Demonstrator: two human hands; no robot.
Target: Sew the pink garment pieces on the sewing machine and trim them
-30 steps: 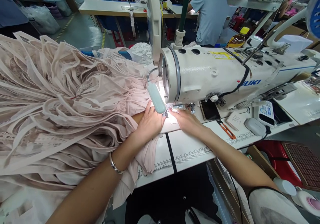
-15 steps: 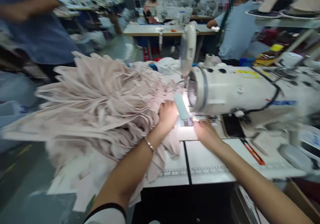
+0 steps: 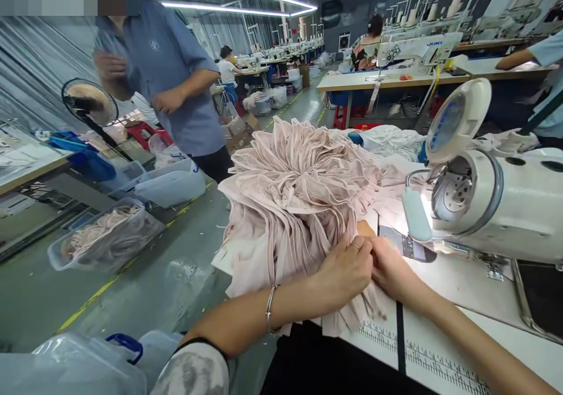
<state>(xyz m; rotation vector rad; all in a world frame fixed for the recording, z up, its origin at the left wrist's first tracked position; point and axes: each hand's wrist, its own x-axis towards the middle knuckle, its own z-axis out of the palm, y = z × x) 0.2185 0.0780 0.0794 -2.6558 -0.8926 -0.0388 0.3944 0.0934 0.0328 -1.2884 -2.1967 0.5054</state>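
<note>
A thick heap of pale pink fabric pieces (image 3: 285, 207) is bunched on the sewing table (image 3: 378, 342). At its right edge my left hand (image 3: 345, 274), with a ring and a bracelet, has its fingers curled over the cloth. Touching it from the right is my right hand (image 3: 396, 272), its fingertips pinched together on the same cloth edge. What lies exactly between the fingertips is mostly hidden. Just right of my hands stands the sewing machine head (image 3: 519, 207), with a pale green guard (image 3: 417, 216) beside its lit needle area.
A person in a blue shirt (image 3: 171, 84) stands beyond the heap at the left. Plastic bins (image 3: 105, 236) with cloth sit on the floor, near a fan (image 3: 90, 103). White fabric (image 3: 391, 142) lies behind the machine. A dark phone-like object (image 3: 541, 295) rests at the right.
My view has swung left and up. Both hands have left the needle area and come together at the pink heap's near right edge. The standing person's arms have shifted.
</note>
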